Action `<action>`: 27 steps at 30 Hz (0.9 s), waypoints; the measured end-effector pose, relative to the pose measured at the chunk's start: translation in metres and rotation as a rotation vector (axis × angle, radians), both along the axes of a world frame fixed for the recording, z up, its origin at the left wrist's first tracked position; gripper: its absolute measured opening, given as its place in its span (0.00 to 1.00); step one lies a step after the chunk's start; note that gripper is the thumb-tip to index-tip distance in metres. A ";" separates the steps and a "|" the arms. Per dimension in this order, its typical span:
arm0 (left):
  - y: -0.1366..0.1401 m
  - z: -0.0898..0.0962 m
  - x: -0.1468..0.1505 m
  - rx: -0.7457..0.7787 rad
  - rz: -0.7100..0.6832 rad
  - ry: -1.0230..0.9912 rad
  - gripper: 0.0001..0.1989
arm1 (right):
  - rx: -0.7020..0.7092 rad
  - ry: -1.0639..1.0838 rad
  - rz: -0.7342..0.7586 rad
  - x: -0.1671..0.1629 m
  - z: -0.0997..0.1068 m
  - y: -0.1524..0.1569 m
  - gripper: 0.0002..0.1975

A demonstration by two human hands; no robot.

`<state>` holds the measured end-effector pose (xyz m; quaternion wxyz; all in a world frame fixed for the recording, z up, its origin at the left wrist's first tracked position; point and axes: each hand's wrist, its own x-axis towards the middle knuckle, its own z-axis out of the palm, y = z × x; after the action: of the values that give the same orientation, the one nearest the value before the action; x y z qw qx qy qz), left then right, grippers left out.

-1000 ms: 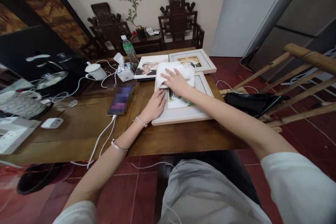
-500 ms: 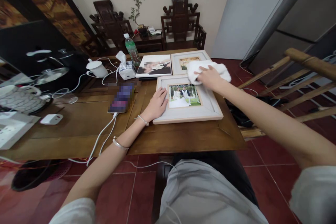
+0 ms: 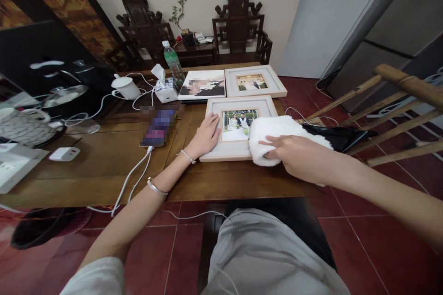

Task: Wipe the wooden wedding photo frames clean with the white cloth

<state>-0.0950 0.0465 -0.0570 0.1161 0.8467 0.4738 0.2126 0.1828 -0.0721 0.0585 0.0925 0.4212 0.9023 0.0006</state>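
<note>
Here, a fluffy white cloth [image 3: 273, 131] hid part of a pale wooden picture frame [image 3: 228, 150] on a brown wooden table [image 3: 221, 180].
The right hand [image 3: 300, 157] gripped the cloth, fingers bent; the left hand [image 3: 206, 136], flat and empty, touched the frame's left edge.

Two hands [image 3: 207, 136], one white cloth [image 3: 273, 133], two framed photos [image 3: 235, 126], one picture panel [image 3: 204, 85], one phone [image 3: 157, 128], one bottle [image 3: 173, 62], one tissue box [image 3: 166, 91], one lidded mug [image 3: 127, 89], two bracelets [image 3: 157, 187], two carved chairs [image 3: 238, 32], one potted plant [image 3: 187, 36].
</note>
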 end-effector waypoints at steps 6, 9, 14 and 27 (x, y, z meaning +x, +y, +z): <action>0.002 -0.002 -0.004 0.013 -0.018 -0.015 0.27 | 0.116 0.024 -0.075 -0.023 -0.025 0.068 0.33; 0.002 -0.001 -0.004 0.012 -0.022 -0.014 0.28 | 0.279 0.002 -0.175 -0.026 -0.034 0.112 0.34; 0.002 0.001 -0.004 0.011 -0.018 -0.004 0.28 | 0.292 -0.067 -0.234 -0.038 -0.041 0.126 0.29; 0.001 -0.002 -0.003 0.005 0.006 0.012 0.28 | -0.051 0.001 0.173 -0.049 -0.004 -0.011 0.28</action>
<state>-0.0979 0.0472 -0.0592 0.1105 0.8468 0.4764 0.2092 0.1336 -0.0827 0.0543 0.1022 0.3393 0.9350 -0.0146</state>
